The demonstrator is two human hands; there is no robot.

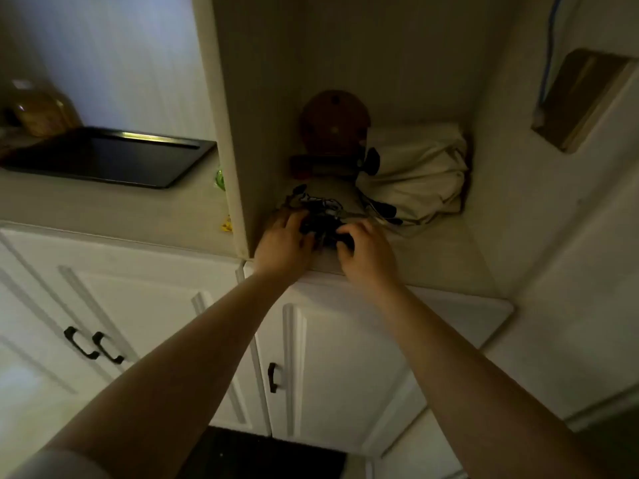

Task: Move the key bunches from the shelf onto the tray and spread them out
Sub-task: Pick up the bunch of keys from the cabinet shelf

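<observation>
Grip: both hands, left [285, 238] and right [363, 245], curl over the dark keys [320, 216]; a firm hold I cannot tell.
Keys: on the shelf [435, 250], near its front edge.
Tray [103, 157]: at 10 o'clock from the hands, bare.
Progress: nothing moved yet; carrying and spreading remain.

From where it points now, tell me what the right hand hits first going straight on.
Almost at once, the dark key bunches at the right hand's fingertips; beyond them, probably the cream cloth bag, though depth is unclear.
</observation>
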